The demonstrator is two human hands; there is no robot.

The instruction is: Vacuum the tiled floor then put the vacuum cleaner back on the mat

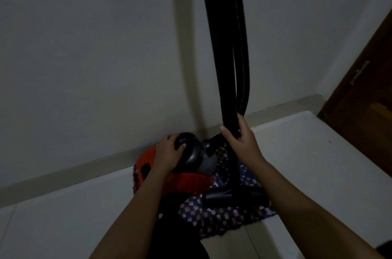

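A red and black canister vacuum cleaner [191,180] sits on a patterned mat [224,216] in the corner of the room. My left hand [169,152] grips the black handle on top of the canister. My right hand [239,133] is closed around the black wand [218,46], which stands upright and runs out of the top of the frame. The ribbed hose [244,57] hangs beside the wand. The black floor head [235,195] rests on the mat below my right hand.
White walls [84,46] meet in the corner behind the vacuum, with a skirting strip [74,171] along the bottom. Pale floor tiles [318,163] surround the mat. A brown wooden door [369,89] with a metal handle stands at the right.
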